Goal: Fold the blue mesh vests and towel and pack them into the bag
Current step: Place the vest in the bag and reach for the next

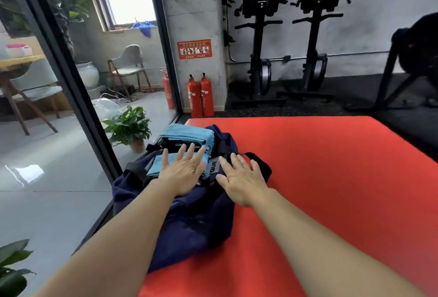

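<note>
One view only: a wide-angle camera worn on the person's head. It faced forward and down, close above the dark navy fabric bag (196,220) at the left edge of the flat red padded mat (331,190). The upper view reached the grey concrete pillar (192,12) farther back. Straight lines bowed near the edges.

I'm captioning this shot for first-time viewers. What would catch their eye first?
The bright red mat fills the foreground. On its left edge lies a navy bag topped with folded light-blue cloth, the left hand flat on the cloth, the right hand flat on the bag. Two red fire extinguishers stand behind.
</note>
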